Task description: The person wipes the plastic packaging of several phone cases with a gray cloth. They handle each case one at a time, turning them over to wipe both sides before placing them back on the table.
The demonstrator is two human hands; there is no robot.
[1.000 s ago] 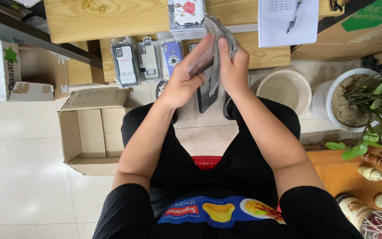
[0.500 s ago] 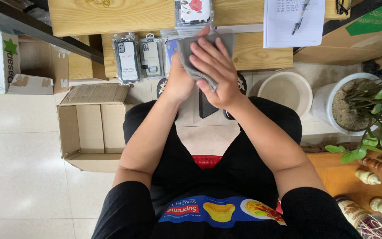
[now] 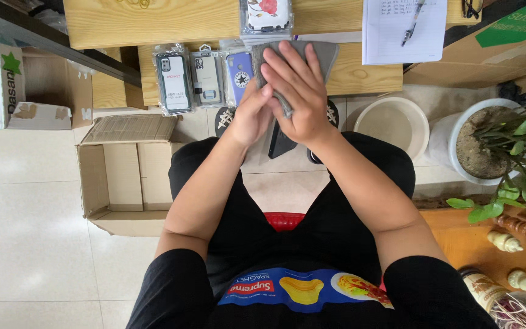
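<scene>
Pale floor tiles (image 3: 25, 244) fill the left of the view; a light wooden counter (image 3: 171, 21) runs along the top edge, cut off by the frame.

Right hand (image 3: 296, 91) lies flat over a grey cloth (image 3: 324, 55), fingers spread, pressing it down. Cloth is soft, matte, folded; only its upper corners and one edge show past the fingers. Left hand (image 3: 252, 116) cups from beneath, grip closed on a dark flat object (image 3: 281, 145) of which only the lower corner shows below the palms. It looks like a phone or case; which one cannot be told.

On a lower wooden shelf (image 3: 360, 76) just beside the hands lie phone cases in clear crinkled plastic sleeves (image 3: 175, 76): one dark, one grey, one blue. A floral case (image 3: 266, 15) sits above, top cut off.

Open brown cardboard box (image 3: 126, 173) on the floor at left. Round beige plastic basin (image 3: 394, 125) and white potted plant (image 3: 488, 140) at right. Paper sheet with pen (image 3: 403, 24), partly cropped.
</scene>
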